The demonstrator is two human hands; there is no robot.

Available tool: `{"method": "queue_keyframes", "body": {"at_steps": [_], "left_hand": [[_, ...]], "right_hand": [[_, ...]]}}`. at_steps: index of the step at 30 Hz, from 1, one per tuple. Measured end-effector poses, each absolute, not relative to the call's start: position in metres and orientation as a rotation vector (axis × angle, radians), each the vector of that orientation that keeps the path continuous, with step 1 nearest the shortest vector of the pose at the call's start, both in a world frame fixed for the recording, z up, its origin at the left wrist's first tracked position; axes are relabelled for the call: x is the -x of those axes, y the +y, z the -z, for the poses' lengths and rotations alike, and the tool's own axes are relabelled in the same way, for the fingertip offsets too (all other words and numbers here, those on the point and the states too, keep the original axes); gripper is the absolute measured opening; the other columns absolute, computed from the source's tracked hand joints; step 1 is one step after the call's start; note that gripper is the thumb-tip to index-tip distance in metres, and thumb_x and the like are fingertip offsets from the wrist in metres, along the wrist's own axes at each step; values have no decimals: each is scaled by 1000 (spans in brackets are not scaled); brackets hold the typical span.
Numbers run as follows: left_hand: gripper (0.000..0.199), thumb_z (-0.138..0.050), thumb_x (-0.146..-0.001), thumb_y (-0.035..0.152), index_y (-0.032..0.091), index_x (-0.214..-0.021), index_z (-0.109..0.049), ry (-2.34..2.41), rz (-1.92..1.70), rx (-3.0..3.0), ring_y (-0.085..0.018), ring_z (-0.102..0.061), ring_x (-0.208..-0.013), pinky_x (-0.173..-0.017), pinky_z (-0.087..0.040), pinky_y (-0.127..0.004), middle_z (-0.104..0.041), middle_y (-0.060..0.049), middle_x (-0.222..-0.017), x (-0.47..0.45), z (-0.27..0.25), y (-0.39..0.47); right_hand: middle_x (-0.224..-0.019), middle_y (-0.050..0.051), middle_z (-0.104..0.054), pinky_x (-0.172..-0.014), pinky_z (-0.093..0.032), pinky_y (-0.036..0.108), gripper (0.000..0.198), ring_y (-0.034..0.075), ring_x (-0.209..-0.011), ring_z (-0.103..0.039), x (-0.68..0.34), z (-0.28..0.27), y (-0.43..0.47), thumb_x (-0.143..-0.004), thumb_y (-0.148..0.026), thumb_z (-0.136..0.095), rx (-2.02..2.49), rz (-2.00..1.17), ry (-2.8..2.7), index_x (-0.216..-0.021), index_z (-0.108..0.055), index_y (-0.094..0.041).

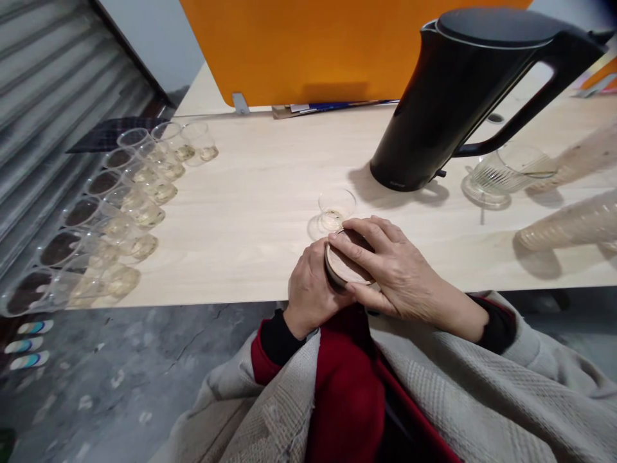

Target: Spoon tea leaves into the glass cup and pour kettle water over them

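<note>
Your left hand (308, 286) wraps the side of a small round canister (343, 267) at centre frame, while your right hand (405, 273) grips across its pale top, fingers spread. The clear plastic cups (157, 193) at left already hold a little pale content, as does the single cup (336, 204) just beyond your hands; the stacked cups (573, 222) at right look unused. Lettering on the black electric kettle (443, 96), upper right, is too small to read.
</note>
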State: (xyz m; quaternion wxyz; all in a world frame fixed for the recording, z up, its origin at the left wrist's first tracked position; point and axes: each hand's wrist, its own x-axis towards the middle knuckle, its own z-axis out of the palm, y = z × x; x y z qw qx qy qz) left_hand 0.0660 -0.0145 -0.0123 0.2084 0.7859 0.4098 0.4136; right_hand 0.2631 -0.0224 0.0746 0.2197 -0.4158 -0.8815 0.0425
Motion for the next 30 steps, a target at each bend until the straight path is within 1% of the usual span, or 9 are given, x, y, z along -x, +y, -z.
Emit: {"method": "queue_keyframes", "body": {"at_steps": [3,7,10,12,15,18,22,25,30], "left_hand": [[86,-68,-90,71,20,-152,-36,1109,-1177,-2193,-35,-67,-130,-108,-58,-52,-64,-18,-143,-67,11,-14],[93,-67,-89,75,20,-156,-32,1018,-1183,-2181,-36,-63,-138,-113,-55,-54,-59,-20,-151,-68,11,-12],[100,-78,-79,77,24,-154,-37,1015,-1164,-2100,-37,-63,-137,-116,-54,-56,-61,-17,-151,-66,9,-14],[104,-88,-70,73,26,-151,-42,1052,-1157,-2020,-38,-64,-136,-116,-54,-56,-63,-15,-148,-62,6,-18],[104,-96,-64,64,27,-148,-47,1132,-1186,-1892,-37,-65,-134,-115,-55,-55,-64,-14,-146,-49,-1,-22],[102,-97,-62,62,25,-143,-49,1258,-1297,-1772,-35,-69,-127,-109,-58,-52,-69,-13,-138,-28,-11,-15],[96,-98,-62,59,24,-138,-51,1365,-1428,-1698,-31,-71,-124,-106,-58,-46,-71,-11,-132,3,-29,20],[94,-98,-62,60,24,-136,-53,1359,-1467,-1688,-31,-72,-121,-101,-59,-43,-71,-12,-133,20,-43,65],[92,-100,-58,58,23,-131,-55,1181,-1456,-1778,-33,-68,-127,-109,-55,-46,-71,-11,-134,11,-52,154]], "right_hand": [[-156,19,-49,-121,-38,64,65,39,-143,-46,-264,-73,-24,-103,-53,-52,1149,-76,-2474,-160,-49,-22],[-156,21,-49,-119,-40,65,64,40,-142,-48,-265,-70,-24,-104,-52,-52,1127,-72,-2464,-160,-49,-20],[-160,19,-47,-121,-38,66,74,41,-145,-47,-266,-68,-27,-104,-65,-49,1046,-153,-2425,-165,-44,-24],[-168,16,-39,-123,-38,66,85,41,-150,-42,-272,-67,-31,-100,-77,-43,984,-228,-2361,-170,-34,-30],[-175,9,-29,-123,-38,66,83,41,-154,-38,-291,-60,-38,-101,-77,-36,1000,-249,-2225,-173,-25,-37],[-171,7,-38,-122,-39,69,68,41,-152,-42,-319,-42,-41,-107,-63,-39,1129,-245,-2106,-171,-30,-41],[-156,7,-58,-115,-49,66,50,38,-145,-53,-346,-3,-33,-109,-47,-43,1332,-329,-1961,-158,-53,-39],[-148,13,-64,-113,-51,67,50,40,-139,-57,-348,14,-22,-107,-56,-46,1427,-360,-1970,-145,-65,-30],[-155,16,-59,-118,-47,66,65,41,-144,-54,-335,4,4,-101,-63,-52,1462,-450,-2074,-151,-60,-23]]}}
